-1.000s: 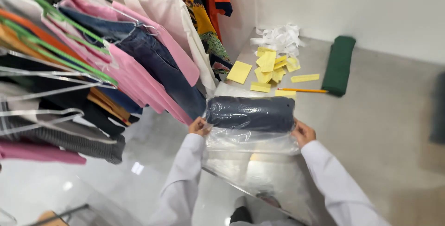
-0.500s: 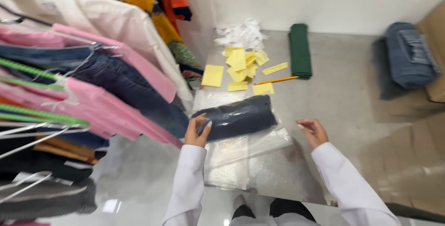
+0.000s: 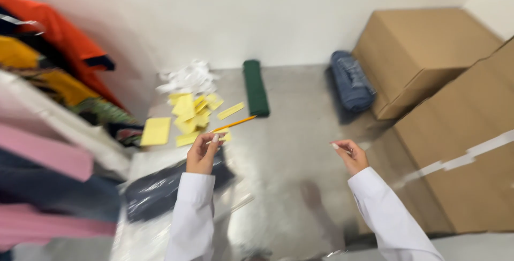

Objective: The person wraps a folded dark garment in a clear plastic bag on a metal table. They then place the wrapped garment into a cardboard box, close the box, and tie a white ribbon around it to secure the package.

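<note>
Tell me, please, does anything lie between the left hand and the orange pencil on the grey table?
Nothing visible does. The left hand hovers right beside the orange pencil; only small yellow paper slips lie around it on the grey table. The view is blurred.

Shiny grey floor carries everything: a scatter of yellow paper slips with a larger yellow pad at their left edge, a heap of crumpled white paper behind them near the wall, and an orange pencil lying at a slant beside the slips. Rolled dark green cloth lies lengthwise mid-floor; rolled blue denim rests against a cardboard box, with a second, larger box nearer. Near left: dark folded garment in a clear plastic bag, blurred.
</note>
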